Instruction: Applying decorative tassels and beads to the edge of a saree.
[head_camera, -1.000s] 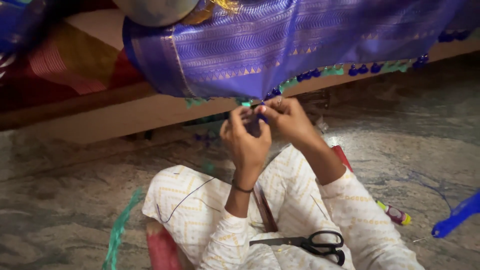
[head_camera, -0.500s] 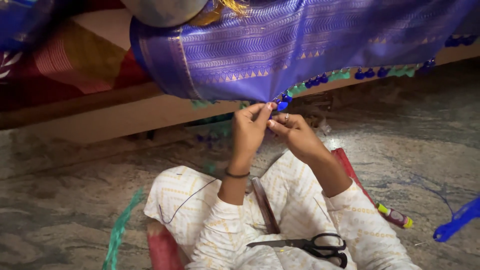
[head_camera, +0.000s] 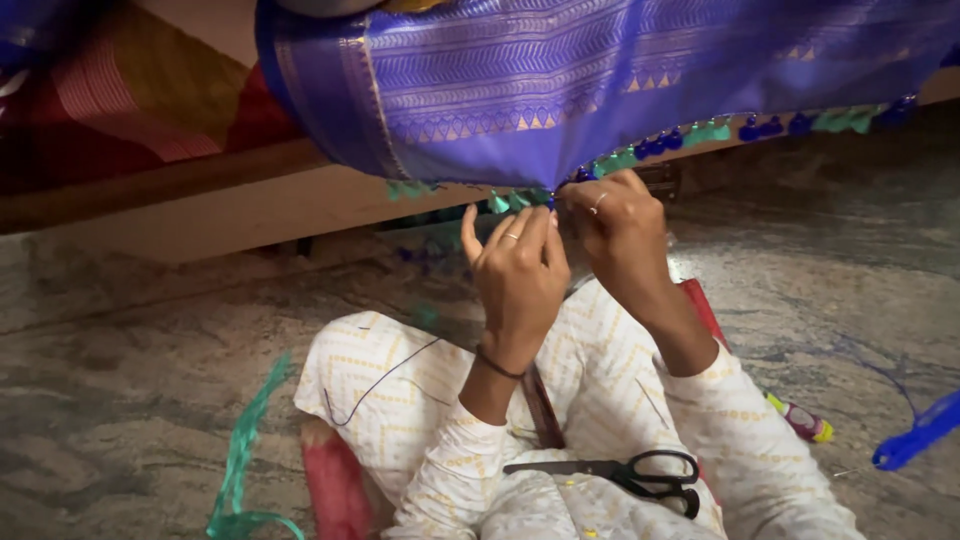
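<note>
A purple woven cloth (head_camera: 600, 80) with a patterned border hangs down from a wooden ledge in front of me. Blue and green tassels (head_camera: 700, 135) run along its lower edge. My left hand (head_camera: 520, 275) and my right hand (head_camera: 620, 235) are raised side by side to that edge, fingers pinched on the hem and its threads at the spot where the tassels stop. A thin dark thread (head_camera: 380, 380) trails over my left knee. Black-handled scissors (head_camera: 620, 470) lie in my lap.
I sit on a mottled stone floor (head_camera: 140, 400). A green thread bundle (head_camera: 240, 470) lies at the left, a blue one (head_camera: 920, 430) at the right, and a small spool (head_camera: 800, 418) by my right leg. Red and gold cloth (head_camera: 120, 100) is piled at upper left.
Both hands have risen closer to the cloth's hem and shifted slightly right. The view has tilted, so the cloth fills more of the top. The scissors stay in my lap.
</note>
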